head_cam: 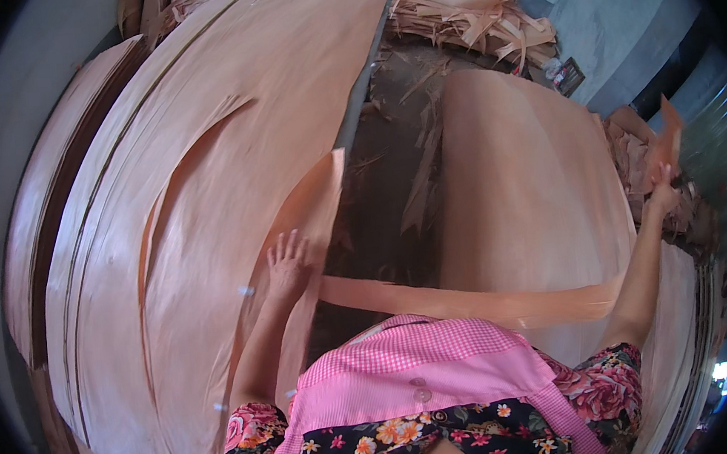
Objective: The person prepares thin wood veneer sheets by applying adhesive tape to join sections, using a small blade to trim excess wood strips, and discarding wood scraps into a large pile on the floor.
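Observation:
My left hand (288,268) lies with fingers spread on a narrow strip of wood veneer (311,212), whose far end curls up. Beneath it are wide veneer sheets (207,194), with a curved split strip standing up from their surface. At the right, my right hand (663,194) holds a piece of thin veneer (669,139) upright. A long veneer strip (471,298) runs crosswise in front of my body, from the left sheets to near my right forearm. Past it, another wide veneer sheet (533,181) lies on the right.
Dark floor (387,206) with veneer scraps shows between the two sides. A heap of torn veneer (475,20) lies at the far end against the wall. Another stack of sheets (70,167) stands at the far left. Crumpled scraps (632,135) lie beyond the right sheet.

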Demonstrator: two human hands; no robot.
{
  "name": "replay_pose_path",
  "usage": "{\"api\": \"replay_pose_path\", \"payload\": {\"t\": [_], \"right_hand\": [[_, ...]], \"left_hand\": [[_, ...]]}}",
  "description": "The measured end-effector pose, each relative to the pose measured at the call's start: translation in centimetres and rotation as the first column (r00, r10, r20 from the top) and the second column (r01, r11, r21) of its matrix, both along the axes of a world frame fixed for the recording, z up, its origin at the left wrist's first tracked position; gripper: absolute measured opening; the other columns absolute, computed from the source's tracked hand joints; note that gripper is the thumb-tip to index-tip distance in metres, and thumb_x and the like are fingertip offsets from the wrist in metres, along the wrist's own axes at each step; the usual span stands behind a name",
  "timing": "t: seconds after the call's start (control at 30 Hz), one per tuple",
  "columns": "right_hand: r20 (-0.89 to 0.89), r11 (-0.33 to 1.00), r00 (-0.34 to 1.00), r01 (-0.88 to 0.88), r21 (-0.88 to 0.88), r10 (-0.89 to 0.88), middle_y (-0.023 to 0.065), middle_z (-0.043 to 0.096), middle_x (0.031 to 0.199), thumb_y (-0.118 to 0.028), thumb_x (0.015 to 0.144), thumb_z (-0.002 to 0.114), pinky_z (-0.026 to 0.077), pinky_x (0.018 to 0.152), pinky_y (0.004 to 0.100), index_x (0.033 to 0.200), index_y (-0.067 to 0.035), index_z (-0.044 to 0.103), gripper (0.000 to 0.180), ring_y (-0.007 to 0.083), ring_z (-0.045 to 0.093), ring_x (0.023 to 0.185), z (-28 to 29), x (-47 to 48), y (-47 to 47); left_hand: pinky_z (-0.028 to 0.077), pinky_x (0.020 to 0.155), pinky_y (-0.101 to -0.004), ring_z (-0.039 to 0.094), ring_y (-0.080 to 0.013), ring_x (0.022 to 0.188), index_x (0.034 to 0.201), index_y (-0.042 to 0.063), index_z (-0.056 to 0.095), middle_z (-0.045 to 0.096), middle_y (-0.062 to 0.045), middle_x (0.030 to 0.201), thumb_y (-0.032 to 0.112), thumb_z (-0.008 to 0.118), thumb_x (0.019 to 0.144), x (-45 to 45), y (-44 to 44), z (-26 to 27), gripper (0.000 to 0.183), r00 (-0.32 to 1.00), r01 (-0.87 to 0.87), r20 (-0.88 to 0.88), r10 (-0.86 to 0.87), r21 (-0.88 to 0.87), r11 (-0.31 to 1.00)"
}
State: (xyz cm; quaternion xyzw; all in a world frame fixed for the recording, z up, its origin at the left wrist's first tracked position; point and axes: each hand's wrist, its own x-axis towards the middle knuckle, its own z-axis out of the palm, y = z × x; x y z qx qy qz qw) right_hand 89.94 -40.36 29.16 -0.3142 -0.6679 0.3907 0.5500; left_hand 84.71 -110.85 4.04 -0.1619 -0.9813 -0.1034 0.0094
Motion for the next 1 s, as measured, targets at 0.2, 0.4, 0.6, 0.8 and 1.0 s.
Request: {"api": "replay_pose_path", "payload": {"t": [0.2,0.4,0.6,0.8,1.0], "right_hand": [[-0.227,0.549,0.664,-0.729,-0.408,0.713,-0.0006,0.058,0.078,-0.018,0.079,0.061,0.029,0.044,0.0194,0.095,-0.005,0.055,0.022,0.0087,0.034,0.046,1.2,-19.9,-8.6],[-0.123,0.016,0.087,-0.87,-0.493,0.989,0.0048,0.062,0.086,-0.021,0.08,0.06,0.041,0.045,0.0197,0.096,-0.007,0.053,0.022,0.013,0.062,0.077,-0.9,-30.8,-25.9],[0.165,-0.088,-0.209,-0.835,-0.543,0.964,0.0088,0.061,0.092,-0.018,0.08,0.059,0.035,0.042,0.0173,0.109,-0.001,0.052,0.034,0.0069,0.054,0.06,-2.0,-38.5,-30.8],[-0.046,-0.152,-0.146,-0.972,-0.178,0.988,0.0105,0.058,0.099,-0.005,0.079,0.053,0.037,0.045,0.0156,0.11,-0.004,0.053,0.031,0.0045,0.05,0.053,-0.4,-48.0,-26.1],[0.198,-0.387,-0.506,-0.812,-0.437,0.839,0.0118,0.054,0.108,-0.008,0.079,0.056,0.046,0.061,0.0219,0.121,-0.006,0.044,0.044,0.0115,0.054,0.074,-12.7,-54.4,-27.5]], "left_hand": [[0.018,0.101,-0.0507,0.02,-0.0285,0.128,0.128,0.011,0.036,0.026,-0.012,0.138,0.023,0.062,0.075,-9.4,11.3,5.2,0.06,0.955,0.097,0.197,-0.223,0.503,0.859],[0.023,0.101,-0.0347,0.016,-0.021,0.129,0.136,0.012,0.012,0.017,-0.01,0.14,0.017,0.07,0.07,-20.5,25.4,11.0,0.089,0.932,-0.075,0.139,-0.334,0.977,0.199],[0.04,0.084,-0.027,0.046,-0.011,0.101,0.115,0.007,0.045,0.051,-0.001,0.103,0.013,0.064,0.077,-30.6,30.2,11.2,0.043,0.922,-0.188,0.133,-0.364,0.975,-0.12],[0.046,0.074,-0.0276,0.055,-0.0125,0.083,0.101,-0.003,0.054,0.059,-0.004,0.091,0.014,0.055,0.083,-44.4,27.6,13.9,0.025,0.984,-0.179,0.176,-0.033,0.954,-0.242],[0.045,0.061,-0.0266,0.056,-0.0141,0.072,0.093,-0.002,0.058,0.06,-0.006,0.08,0.027,0.057,0.081,-52.9,25.9,24.4,0.031,0.995,-0.025,0.073,0.071,0.852,-0.523]]}}
